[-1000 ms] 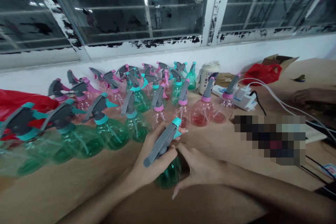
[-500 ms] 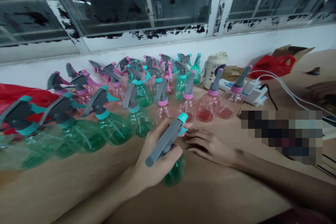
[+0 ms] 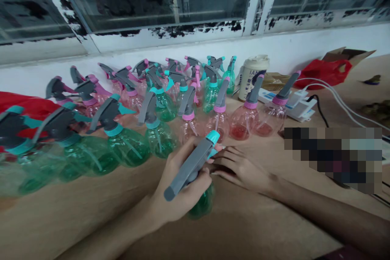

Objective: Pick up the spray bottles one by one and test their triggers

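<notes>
My left hand [image 3: 179,187] is closed around the neck of a green spray bottle [image 3: 201,203], under its grey trigger head with a turquoise nozzle. The bottle stands near the front of the table, its lower body partly behind my hand. Just right of it, my right hand [image 3: 240,168] rests palm down, fingers stretched toward the nozzle and close to my left fingertips. Whether they touch, I cannot tell. Beyond my left hand stands another green spray bottle [image 3: 160,142], with a pink one [image 3: 217,124] to its right.
Several green and pink spray bottles [image 3: 129,146] stand in rows toward the wall. Farther right are a paper cup [image 3: 252,77], a white power strip [image 3: 301,109] with cables, a red plastic bag [image 3: 327,75] and a blurred-out item [image 3: 338,154]. Red plastic [image 3: 30,103] lies at left.
The view has shifted slightly. My right hand has come a little closer to the bottle. A dark hand at the right edge has gone from view. My left hand keeps its grip.
</notes>
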